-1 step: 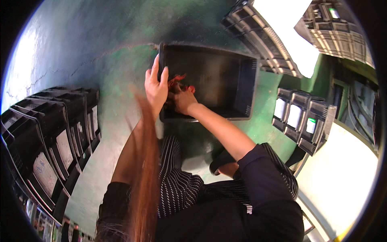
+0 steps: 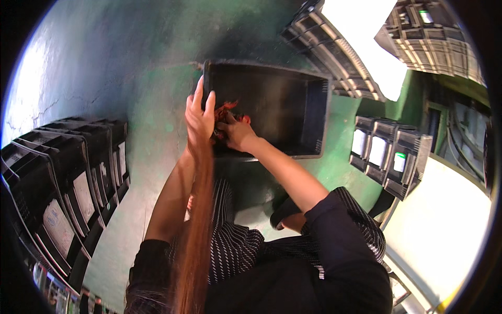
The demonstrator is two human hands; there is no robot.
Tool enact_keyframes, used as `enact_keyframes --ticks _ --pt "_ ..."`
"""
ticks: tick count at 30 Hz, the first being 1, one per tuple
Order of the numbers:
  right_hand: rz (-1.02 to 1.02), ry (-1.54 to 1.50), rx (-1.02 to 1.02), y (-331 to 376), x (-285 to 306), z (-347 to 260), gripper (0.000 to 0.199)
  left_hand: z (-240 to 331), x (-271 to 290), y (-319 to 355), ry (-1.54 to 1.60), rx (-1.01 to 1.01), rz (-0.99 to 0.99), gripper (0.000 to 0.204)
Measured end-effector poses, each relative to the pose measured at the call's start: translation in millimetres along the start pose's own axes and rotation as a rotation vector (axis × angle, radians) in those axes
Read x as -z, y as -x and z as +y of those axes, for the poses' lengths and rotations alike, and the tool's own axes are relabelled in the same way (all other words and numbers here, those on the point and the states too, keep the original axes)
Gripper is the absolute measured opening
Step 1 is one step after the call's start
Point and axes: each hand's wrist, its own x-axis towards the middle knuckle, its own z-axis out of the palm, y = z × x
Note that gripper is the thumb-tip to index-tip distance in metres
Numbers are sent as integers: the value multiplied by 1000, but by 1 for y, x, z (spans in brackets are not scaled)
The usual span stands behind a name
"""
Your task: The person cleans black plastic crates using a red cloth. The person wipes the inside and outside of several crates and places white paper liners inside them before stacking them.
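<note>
A black plastic crate [image 2: 325,118] lies in front of me, its hollow facing up. My left hand [image 2: 200,119] grips the crate's left wall, with the thumb over the rim and the fingers beside it. Inside, at the left end, my right hand [image 2: 240,134] is closed around crumpled red material [image 2: 226,111]. Some red shows above the fingers and to their right; its exact kind cannot be made out. The fingertips of the right hand are partly hidden in shadow. A long lock of hair hangs across my left forearm.
Stacked black crates with pale labels [image 2: 58,225] stand at the left. More labelled crates [image 2: 377,150] are at the right, and another crate stack with a white sheet [image 2: 366,39] is at the upper right. A pale tabletop [image 2: 442,230] lies at the lower right.
The whole view has shifted slightly, and the crate with both hands sits a little lower and more left. The hair lock has swung right. Both hands keep their places on the crate and red material.
</note>
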Motion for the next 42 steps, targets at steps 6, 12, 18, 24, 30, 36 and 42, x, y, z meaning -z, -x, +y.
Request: enact_keyframes --ticks 6,12,18,24,30,36,42 --pt "466 -364 -6 70 40 -25 56 -32 10 -5 624 121 -95 38" --pt "584 20 79 89 13 -78 54 -42 -7 7 1069 279 -148 34" --pt "948 53 80 -24 37 -79 42 -31 6 1 1409 645 -75 48" --pt "843 45 -109 -60 79 -56 38 -27 -5 0 958 563 -11 61" --pt "604 -20 88 46 -10 -78 31 -53 -6 -5 1068 597 -135 60" --pt "846 -26 -123 -50 65 -57 31 -48 -14 -8 967 485 36 50" --pt "824 314 -138 -77 136 -39 34 -11 -3 -11 353 297 -152 52"
